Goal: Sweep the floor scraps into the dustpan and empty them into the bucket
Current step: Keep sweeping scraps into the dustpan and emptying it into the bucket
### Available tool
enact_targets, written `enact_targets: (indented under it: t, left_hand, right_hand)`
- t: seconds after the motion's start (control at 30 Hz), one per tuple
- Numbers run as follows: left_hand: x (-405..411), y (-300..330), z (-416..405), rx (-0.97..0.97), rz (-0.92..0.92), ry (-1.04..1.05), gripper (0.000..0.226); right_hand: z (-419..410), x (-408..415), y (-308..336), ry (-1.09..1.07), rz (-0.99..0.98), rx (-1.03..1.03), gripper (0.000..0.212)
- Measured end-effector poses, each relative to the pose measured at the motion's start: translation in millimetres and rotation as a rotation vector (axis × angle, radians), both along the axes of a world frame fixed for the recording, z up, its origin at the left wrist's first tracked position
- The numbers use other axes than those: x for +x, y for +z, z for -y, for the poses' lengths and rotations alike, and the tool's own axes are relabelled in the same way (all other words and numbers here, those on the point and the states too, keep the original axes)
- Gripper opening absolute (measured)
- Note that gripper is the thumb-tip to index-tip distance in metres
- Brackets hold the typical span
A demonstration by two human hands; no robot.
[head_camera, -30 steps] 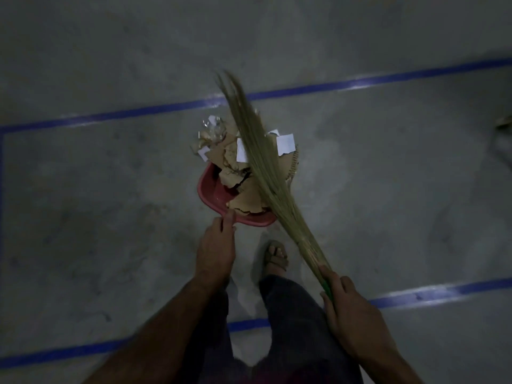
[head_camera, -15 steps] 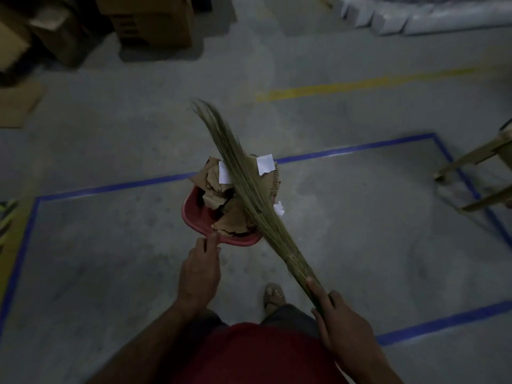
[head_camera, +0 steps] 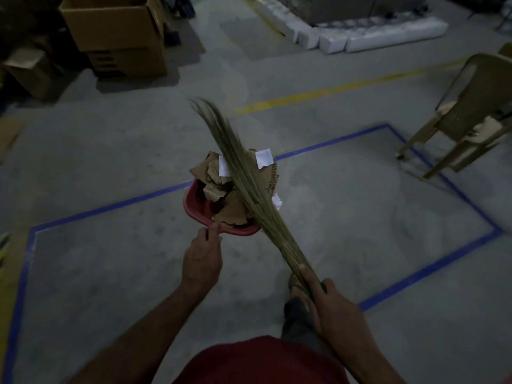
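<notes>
Red dustpan [head_camera: 194,207] in left hand [head_camera: 202,259], broom [head_camera: 249,195] in right hand [head_camera: 332,309].

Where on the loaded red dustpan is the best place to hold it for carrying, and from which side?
Probably the near rim, from the person's side, as the left hand grips the dustpan now. Cardboard and paper scraps overhang the far, open edge, and the broom, held by the right hand, lies across the right side, so only the closed back rim is free.

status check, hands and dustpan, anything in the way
Left hand grips red dustpan, piled with scraps. Right hand grips broom, laid across the load. Bucket not in view. Floor ahead open.
</notes>
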State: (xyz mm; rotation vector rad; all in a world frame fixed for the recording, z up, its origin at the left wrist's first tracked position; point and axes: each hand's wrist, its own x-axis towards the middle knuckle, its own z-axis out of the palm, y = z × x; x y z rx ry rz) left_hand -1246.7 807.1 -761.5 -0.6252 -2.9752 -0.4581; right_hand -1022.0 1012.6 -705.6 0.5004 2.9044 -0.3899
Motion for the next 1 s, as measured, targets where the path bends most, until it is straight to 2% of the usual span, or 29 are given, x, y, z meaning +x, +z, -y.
enact_targets:
  t: [0.07, 0.17, 0.3, 0.43, 0.53, 0.73, 1.0]
  left_hand:
    - [17.5, 6.4, 16.4, 0.005, 0.001, -0.034, 0.035]
    - [46.8, 14.2, 33.6, 0.026, -0.001, -0.083, 0.037]
    - [90.8, 18.0, 53.9, 0.058, 0.012, -0.108, 0.038]
    - [143.1, 22.6, 73.6, 0.028, 0.007, -0.112, 0.037]
    - [190.7, 23.4, 92.1, 0.027, -0.016, -0.119, 0.037]
    - [310.0, 23.5, 135.5, 0.017, 0.053, -0.111, 0.037]
    - [427.7, 31.0, 190.7, 0.018, 0.096, -0.251, 0.035]
  right_hand:
    - [27.5, 20.8, 5.4, -0.019, -0.032, 0.066, 0.091]
    - [57.5, 55.2, 16.3, -0.091, 0.015, 0.013, 0.089]
    - [83.7, 107.6, 31.2, -0.159, -0.063, -0.036, 0.084]
    - [101.1, 163.7, 38.9, -0.137, -0.089, -0.013, 0.082]
    - [114.7, 213.8, 38.2, -0.125, -0.093, 0.018, 0.078]
    - [162.7, 333.8, 28.3, -0.123, -0.078, 0.034, 0.076]
    - [246.3, 472.3, 33.5, -0.245, -0.055, 0.029, 0.080]
